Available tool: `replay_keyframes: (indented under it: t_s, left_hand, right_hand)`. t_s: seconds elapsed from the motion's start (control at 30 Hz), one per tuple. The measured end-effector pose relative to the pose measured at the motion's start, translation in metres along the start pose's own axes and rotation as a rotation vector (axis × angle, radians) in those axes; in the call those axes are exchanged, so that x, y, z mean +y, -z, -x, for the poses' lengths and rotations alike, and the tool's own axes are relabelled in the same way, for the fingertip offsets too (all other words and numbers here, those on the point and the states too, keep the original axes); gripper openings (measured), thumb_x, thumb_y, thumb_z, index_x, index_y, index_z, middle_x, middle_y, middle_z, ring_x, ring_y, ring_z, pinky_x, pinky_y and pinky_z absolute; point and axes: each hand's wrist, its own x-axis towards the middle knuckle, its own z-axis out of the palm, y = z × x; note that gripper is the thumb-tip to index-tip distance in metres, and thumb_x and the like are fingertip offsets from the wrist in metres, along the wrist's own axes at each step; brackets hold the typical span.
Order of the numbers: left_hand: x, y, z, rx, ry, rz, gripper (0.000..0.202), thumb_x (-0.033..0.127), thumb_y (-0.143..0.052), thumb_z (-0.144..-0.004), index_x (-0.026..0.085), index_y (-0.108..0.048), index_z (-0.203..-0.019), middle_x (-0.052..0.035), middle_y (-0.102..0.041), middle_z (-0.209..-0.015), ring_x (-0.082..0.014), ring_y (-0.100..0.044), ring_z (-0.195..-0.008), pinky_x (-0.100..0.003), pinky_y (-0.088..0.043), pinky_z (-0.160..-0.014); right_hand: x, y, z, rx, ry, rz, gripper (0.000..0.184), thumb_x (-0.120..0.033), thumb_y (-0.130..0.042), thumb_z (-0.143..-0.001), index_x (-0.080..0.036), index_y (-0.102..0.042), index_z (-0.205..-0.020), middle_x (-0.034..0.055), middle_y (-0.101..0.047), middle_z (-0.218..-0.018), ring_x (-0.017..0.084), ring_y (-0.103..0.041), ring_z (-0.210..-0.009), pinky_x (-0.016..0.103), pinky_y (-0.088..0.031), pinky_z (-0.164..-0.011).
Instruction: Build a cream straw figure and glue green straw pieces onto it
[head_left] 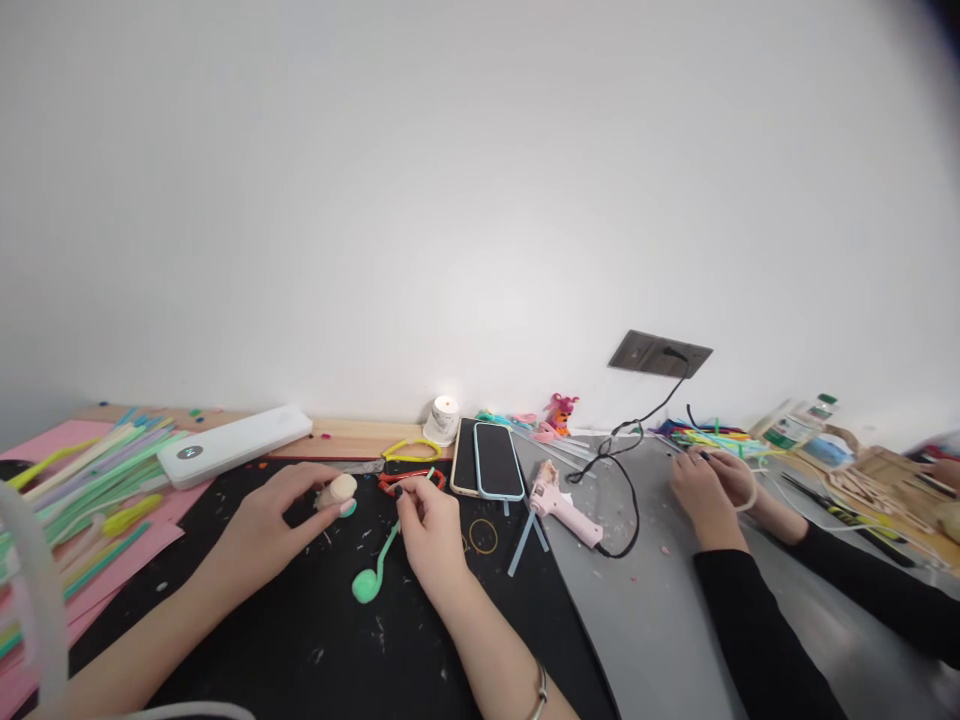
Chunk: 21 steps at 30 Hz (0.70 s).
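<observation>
My left hand (274,515) is closed, thumb and fingers pinching a cream-coloured round piece (343,487) above the black mat (300,640). A bit of teal shows just under that piece. In my right hand (435,535), thumb and forefinger pinch the stem of a green pipe cleaner (388,545). Its lower end widens into a round green disc (366,586), which hangs over or rests on the mat; I cannot tell which. Behind my right fingers lie red-handled scissors (390,482), partly hidden, and yellow-handled scissors (412,450).
Pipe cleaners (112,500) and a white lamp-like device (236,445) lie at left. Phones (498,462), a paper cup (442,420) and a pink glue gun (566,510) with a black cord (637,490) stand beyond my right hand. A co-worker's hands (712,490) are at right.
</observation>
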Motion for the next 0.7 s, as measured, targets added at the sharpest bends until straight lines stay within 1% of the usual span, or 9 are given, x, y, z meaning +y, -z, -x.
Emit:
replay_keyframes:
  t_s: [0.1,0.17,0.23,0.33,0.4,0.53,0.57,0.63,0.7]
  left_hand:
    - [0.005,-0.002,0.001,-0.054,0.073,0.080,0.024,0.036,-0.075,-0.060,0.025,-0.069,-0.081,-0.0038,-0.067,-0.079,-0.0232,-0.058,-0.072,-0.030,-0.046,-0.069]
    - [0.006,-0.005,0.002,-0.124,0.177,0.205,0.025,0.038,-0.075,-0.062,0.024,-0.068,-0.082,-0.0038,-0.067,-0.079,-0.0231,-0.060,-0.074,-0.029,-0.048,-0.068]
    - [0.007,-0.008,0.003,-0.181,0.317,0.382,0.027,0.042,-0.072,-0.065,0.023,-0.067,-0.085,-0.0037,-0.068,-0.084,-0.0236,-0.063,-0.081,-0.028,-0.051,-0.071]
    - [0.008,-0.011,0.004,-0.193,0.534,0.578,0.033,0.047,-0.070,-0.066,0.024,-0.066,-0.090,-0.0039,-0.069,-0.093,-0.0251,-0.065,-0.091,-0.030,-0.055,-0.074]
    - [0.008,-0.012,0.004,-0.168,0.632,0.646,0.035,0.048,-0.071,-0.065,0.024,-0.066,-0.089,-0.0042,-0.069,-0.097,-0.0262,-0.067,-0.094,-0.031,-0.056,-0.075]
    - [0.001,-0.011,0.004,-0.111,0.714,0.706,0.032,0.047,-0.072,-0.065,0.024,-0.066,-0.087,-0.0047,-0.071,-0.095,-0.0262,-0.069,-0.091,-0.033,-0.056,-0.079]
    - [-0.002,-0.010,0.004,-0.120,0.719,0.719,0.031,0.046,-0.072,-0.066,0.024,-0.067,-0.088,-0.0052,-0.070,-0.097,-0.0262,-0.069,-0.092,-0.033,-0.056,-0.079]
    - [-0.009,-0.011,0.003,-0.141,0.701,0.748,0.028,0.045,-0.070,-0.069,0.025,-0.067,-0.089,-0.0063,-0.069,-0.102,-0.0263,-0.066,-0.100,-0.032,-0.056,-0.081]
    - [-0.015,-0.011,0.003,-0.125,0.664,0.763,0.026,0.044,-0.069,-0.070,0.026,-0.068,-0.089,-0.0068,-0.068,-0.105,-0.0267,-0.061,-0.107,-0.031,-0.056,-0.082]
  right_hand:
    - [0.000,-0.001,0.001,-0.008,0.013,0.005,0.023,-0.018,-0.044,-0.082,-0.017,-0.066,-0.086,-0.0027,-0.052,-0.056,0.011,-0.044,-0.048,0.019,-0.034,-0.047]
    - [0.001,-0.001,0.000,-0.006,0.008,0.007,0.023,-0.018,-0.043,-0.083,-0.017,-0.066,-0.086,-0.0022,-0.053,-0.057,0.011,-0.045,-0.049,0.019,-0.034,-0.047]
    - [0.001,0.000,0.000,-0.006,-0.007,0.006,0.023,-0.019,-0.043,-0.083,-0.017,-0.065,-0.085,-0.0021,-0.053,-0.056,0.011,-0.046,-0.048,0.019,-0.035,-0.047]
    - [0.001,0.000,-0.001,-0.005,-0.021,0.000,0.022,-0.018,-0.043,-0.083,-0.017,-0.064,-0.083,-0.0027,-0.052,-0.054,0.011,-0.046,-0.047,0.019,-0.035,-0.047]
    - [0.000,0.001,0.000,-0.003,-0.017,-0.007,0.022,-0.018,-0.043,-0.083,-0.017,-0.064,-0.083,-0.0029,-0.051,-0.053,0.011,-0.046,-0.047,0.019,-0.035,-0.047]
    - [0.000,0.001,0.000,-0.002,-0.013,-0.013,0.022,-0.018,-0.042,-0.084,-0.017,-0.064,-0.083,-0.0035,-0.049,-0.052,0.011,-0.045,-0.047,0.019,-0.034,-0.047]
    - [0.000,0.001,0.000,-0.001,-0.014,-0.014,0.022,-0.018,-0.042,-0.084,-0.016,-0.064,-0.082,-0.0036,-0.048,-0.052,0.011,-0.045,-0.047,0.019,-0.034,-0.047]
    - [0.000,0.001,-0.001,0.004,-0.014,-0.017,0.022,-0.018,-0.042,-0.084,-0.016,-0.064,-0.081,-0.0038,-0.048,-0.051,0.011,-0.045,-0.047,0.019,-0.034,-0.047]
    - [0.001,0.001,-0.002,0.018,-0.015,-0.019,0.022,-0.018,-0.042,-0.083,-0.016,-0.064,-0.081,-0.0038,-0.047,-0.051,0.011,-0.045,-0.047,0.019,-0.033,-0.047]
